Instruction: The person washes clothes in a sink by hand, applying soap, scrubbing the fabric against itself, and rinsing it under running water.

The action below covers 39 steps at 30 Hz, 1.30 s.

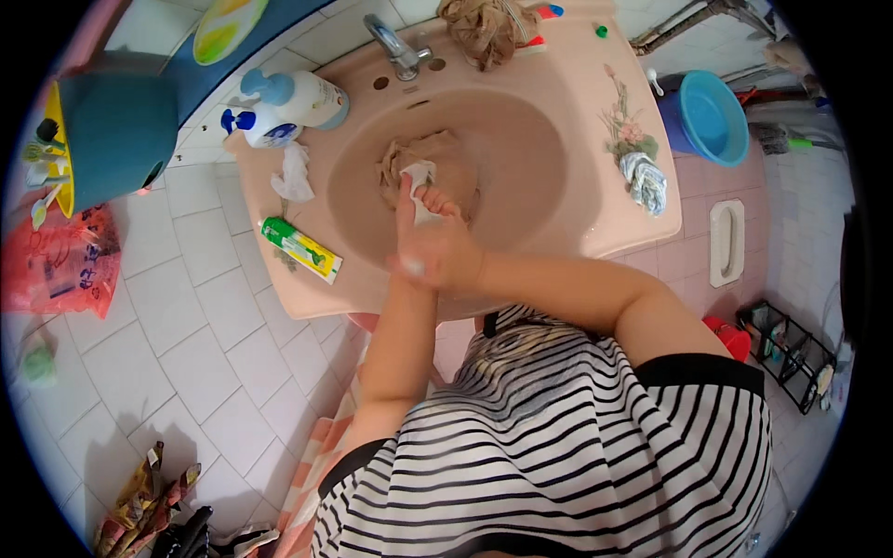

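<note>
Over the pink sink basin (544, 167), my two hands meet. My left hand (409, 219) has its fingers curled round a small white cloth (420, 174), with the thumb along its side. My right hand (445, 253) lies across my left wrist and palm; its fingers are smeared by motion. A whitish patch, like lather, shows between them. Below the hands a crumpled brown cloth (430, 149) lies in the basin. The chrome tap (398, 51) stands beyond it.
On the sink's left rim are two pump bottles (312, 98), a crumpled white tissue-like piece (295, 174) and a green-yellow tube (300, 249). A brown bundle (484, 33) sits at the back, a patterned cloth (644, 183) at right. A blue basin (714, 119) stands beyond.
</note>
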### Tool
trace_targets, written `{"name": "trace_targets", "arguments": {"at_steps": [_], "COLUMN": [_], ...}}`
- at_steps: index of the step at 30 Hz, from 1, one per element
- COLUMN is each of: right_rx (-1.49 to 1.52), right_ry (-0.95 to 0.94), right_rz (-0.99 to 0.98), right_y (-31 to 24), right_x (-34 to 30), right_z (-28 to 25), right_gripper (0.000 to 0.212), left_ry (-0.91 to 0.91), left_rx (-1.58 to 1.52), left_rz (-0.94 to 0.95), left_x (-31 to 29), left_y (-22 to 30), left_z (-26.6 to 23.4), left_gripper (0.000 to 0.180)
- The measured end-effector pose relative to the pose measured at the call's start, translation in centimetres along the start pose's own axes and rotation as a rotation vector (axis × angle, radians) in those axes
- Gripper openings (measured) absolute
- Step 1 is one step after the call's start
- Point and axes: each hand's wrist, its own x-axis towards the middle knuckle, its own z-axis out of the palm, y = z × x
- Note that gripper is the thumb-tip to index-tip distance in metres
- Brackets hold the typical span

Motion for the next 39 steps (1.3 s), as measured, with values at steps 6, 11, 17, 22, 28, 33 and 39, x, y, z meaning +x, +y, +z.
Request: {"name": "trace_targets", "arguments": {"at_steps": [6,11,17,22,28,33,39], "right_rx": [-0.157,0.034,-0.078,0.025,0.051,0.42,-0.27], "right_ry": [-0.042,-0.153,-0.103,0.093,-0.068,-0.22,-0.479], "right_rz": [0.275,-0.148,0.364,-0.058,0.494,0.271,0.088], "right_y": [5.7,1.9,5.1,-0.4,8.1,1.5,5.1], "right_x": [3.7,-1.8,4.0,-0.1,5.1,2.5,0.6], "right_z": [-2.0,2.1,-2.8,2.2,-2.0,0.2,0.2], "right_gripper": [0.024,0.025,0.014,0.01,0.016,0.015,0.021], "left_ry": [-0.06,-0.867,-0.016,-0.883,-0.176,-0.473,-0.448], "left_rx": [0.165,-0.143,0.254,-0.14,-0.221,-0.218,-0.116], "left_rz": [0.099,-0.25,0.13,-0.153,-0.026,-0.414,-0.205], "left_x": [2.2,7.3,3.4,7.9,2.8,5.3,5.4], "left_y": [-1.5,3.0,-1.2,2.6,1.2,2.3,-0.7], "left_z": [-0.4,-10.3,-1.5,-10.7,-2.1,-8.8,-4.3], "left_gripper": [0.031,0.033,0.037,0.041,0.045,0.043,0.029]}}
